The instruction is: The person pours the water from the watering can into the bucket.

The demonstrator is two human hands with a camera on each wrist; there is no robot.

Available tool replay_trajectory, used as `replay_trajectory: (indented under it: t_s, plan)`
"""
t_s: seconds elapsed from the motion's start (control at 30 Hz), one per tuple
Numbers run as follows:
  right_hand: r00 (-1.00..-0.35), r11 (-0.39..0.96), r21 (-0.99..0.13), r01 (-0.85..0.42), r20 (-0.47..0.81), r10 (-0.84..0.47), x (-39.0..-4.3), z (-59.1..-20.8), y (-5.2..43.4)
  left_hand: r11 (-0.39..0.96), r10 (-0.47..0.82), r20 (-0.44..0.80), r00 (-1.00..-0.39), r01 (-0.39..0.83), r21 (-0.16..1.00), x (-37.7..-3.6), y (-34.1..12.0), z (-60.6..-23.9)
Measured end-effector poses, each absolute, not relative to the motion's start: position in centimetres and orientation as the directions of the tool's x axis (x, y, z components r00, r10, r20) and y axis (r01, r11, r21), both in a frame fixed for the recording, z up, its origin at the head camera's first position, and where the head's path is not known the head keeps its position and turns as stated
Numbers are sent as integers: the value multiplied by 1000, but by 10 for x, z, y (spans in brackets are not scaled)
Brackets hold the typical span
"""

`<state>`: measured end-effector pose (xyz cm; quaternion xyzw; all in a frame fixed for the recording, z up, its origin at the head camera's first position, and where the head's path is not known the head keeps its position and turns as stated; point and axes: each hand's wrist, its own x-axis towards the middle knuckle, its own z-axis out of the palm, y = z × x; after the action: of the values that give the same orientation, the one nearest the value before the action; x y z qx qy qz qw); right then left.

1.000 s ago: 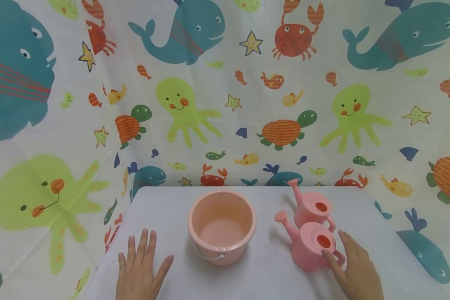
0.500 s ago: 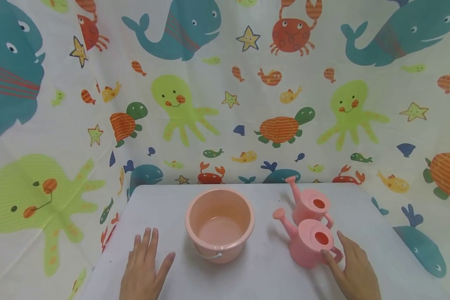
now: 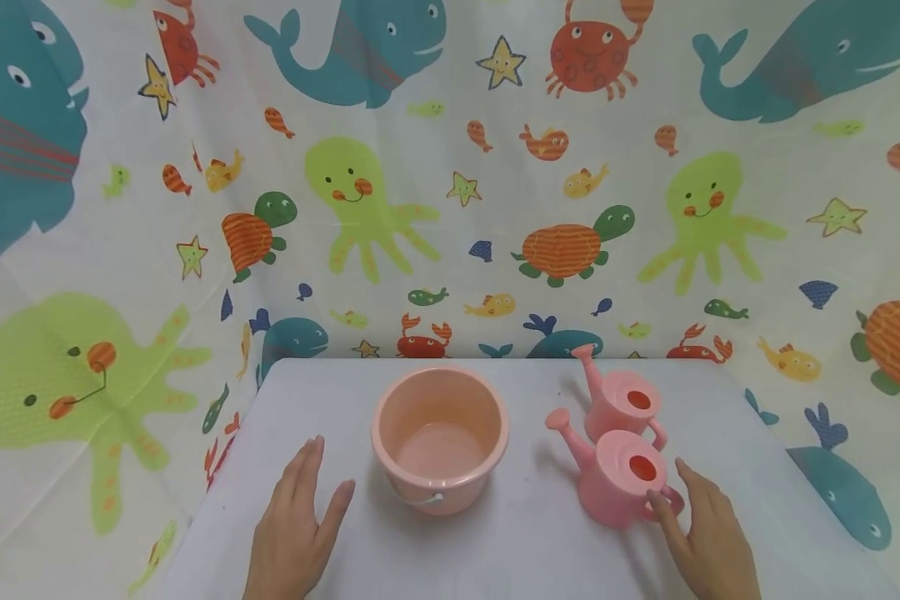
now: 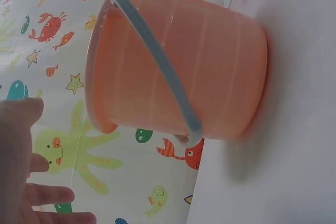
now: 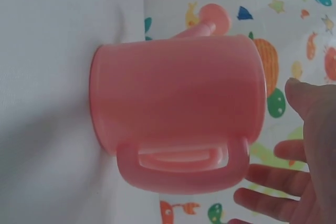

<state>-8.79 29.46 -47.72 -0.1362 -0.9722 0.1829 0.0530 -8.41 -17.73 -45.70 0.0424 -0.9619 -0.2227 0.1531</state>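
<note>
A peach-coloured bucket [image 3: 465,492] stands upright in the middle of the table, with a pale grey handle [image 4: 157,56] hanging down its side. Left of it, my left hand [image 3: 288,525] is raised with straight fingers, apart from the bucket. Two pink watering cans stand to the right: a near watering can [image 3: 611,487] and, behind it, a far watering can [image 3: 609,414]. Their spouts point left. My right hand [image 3: 711,537] hovers beside the near can's handle [image 5: 184,179], fingers extended and thumb apart. In the right wrist view it holds nothing.
The white table [image 3: 540,550] has its far edge against a hanging curtain [image 3: 480,217] printed with sea animals. The curtain also runs along the left and right sides.
My left hand has turned so its palm faces the bucket more, and shifted slightly right. My right hand stays nearly still by the near watering can. The head view shifts slightly.
</note>
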Motion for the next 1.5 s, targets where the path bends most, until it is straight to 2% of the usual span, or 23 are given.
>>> replay_trajectory:
  t_s: [0.17,0.53,0.7,1.0,1.27,1.5]
  plan:
    - [-952,901,-376,218,120,281,-86,-480,295,888,-141,365,-920,46,458,-91,-171,-453]
    - [-947,899,-400,178,178,267,-84,-489,298,831,-213,414,-885,58,553,-102,-160,-451]
    - [-944,889,-405,212,150,294,-85,-489,297,797,-261,410,-874,44,602,-111,-154,-452]
    - [-943,853,-420,312,-26,332,-89,-492,296,724,-311,384,-869,45,688,-125,-144,-459]
    - [-939,844,-429,324,-36,342,-84,-498,294,682,-263,388,-883,114,723,-129,-137,-469]
    - [-944,851,-456,261,65,325,-85,-505,293,655,-238,453,-859,203,728,-133,-133,-477]
